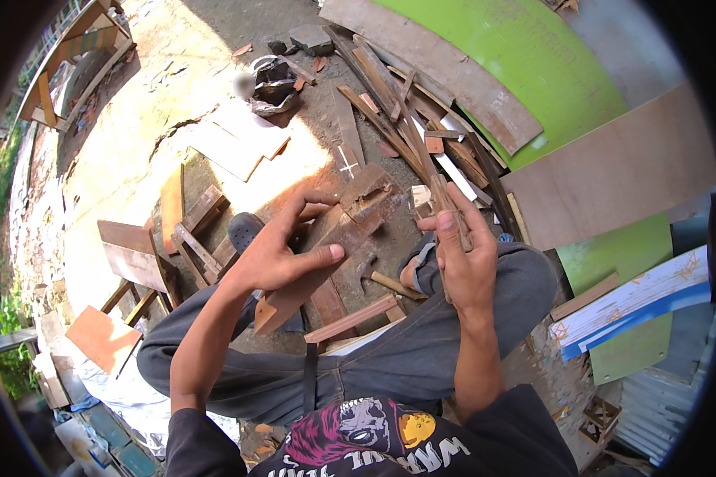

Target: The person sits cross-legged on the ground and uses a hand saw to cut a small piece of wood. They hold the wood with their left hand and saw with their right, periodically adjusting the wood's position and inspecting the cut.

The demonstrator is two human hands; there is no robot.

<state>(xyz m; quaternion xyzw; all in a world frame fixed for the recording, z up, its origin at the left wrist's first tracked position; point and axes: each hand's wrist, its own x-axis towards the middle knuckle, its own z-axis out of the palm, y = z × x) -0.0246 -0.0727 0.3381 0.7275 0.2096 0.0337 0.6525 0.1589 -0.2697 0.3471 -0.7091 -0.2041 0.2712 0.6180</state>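
My left hand (282, 250) grips a worn brown wooden plank (359, 221), thumb on the near face. The plank is tilted over my lap, and its far end looks chipped and split. My right hand (463, 262) is closed around a thin, rough strip of wood (439, 193) that points away from me. The two pieces are apart. Below them, between my bent legs, lies a hammer (390, 282) with a wooden handle. Nearer to me rests a reddish wooden batten (352, 319).
Scrap boards (203, 208) lie to the left, beside an orange-brown panel (103, 338). Long wooden strips (386, 131) are heaped at far right, near a green sheet (553, 67) and a large brown plywood panel (612, 167). A dark bag (273, 86) sits on the ground ahead.
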